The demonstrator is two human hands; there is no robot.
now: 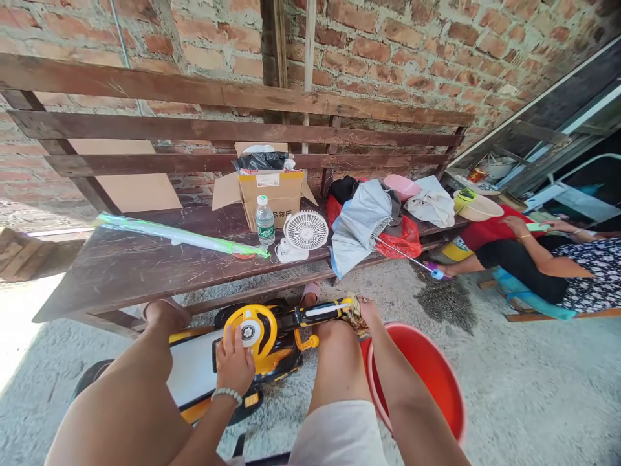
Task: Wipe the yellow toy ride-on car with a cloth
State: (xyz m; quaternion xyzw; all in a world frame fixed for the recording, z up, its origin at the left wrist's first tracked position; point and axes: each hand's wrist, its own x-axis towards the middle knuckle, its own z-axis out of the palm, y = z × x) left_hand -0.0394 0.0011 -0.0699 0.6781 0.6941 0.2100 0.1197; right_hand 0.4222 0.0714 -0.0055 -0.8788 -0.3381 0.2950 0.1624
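Observation:
Below the bench is a yellow and black ride-on toy digger (pixel 194 366) with a pale seat and a yellow steering wheel (pixel 270 319). My left hand (pixel 235 362) rests on the wheel's lower left side, its fingers stretched over the rim towards the hub. A crumpled, patterned cloth (pixel 355 318) is bunched in my closed right hand (pixel 369 312), against the yellow tip of the toy's arm (pixel 324 310). My right forearm passes over a red basin (pixel 427 369) on the floor.
On the wooden bench (pixel 145 259) are a cardboard box (pixel 276 194), a water bottle (pixel 264 223), a white fan (pixel 306 232), a wrapped green-tipped bundle (pixel 184 237) and a half-folded silver umbrella (pixel 361 217). Another person (pixel 553 259) sits at the right, holding a light-green object.

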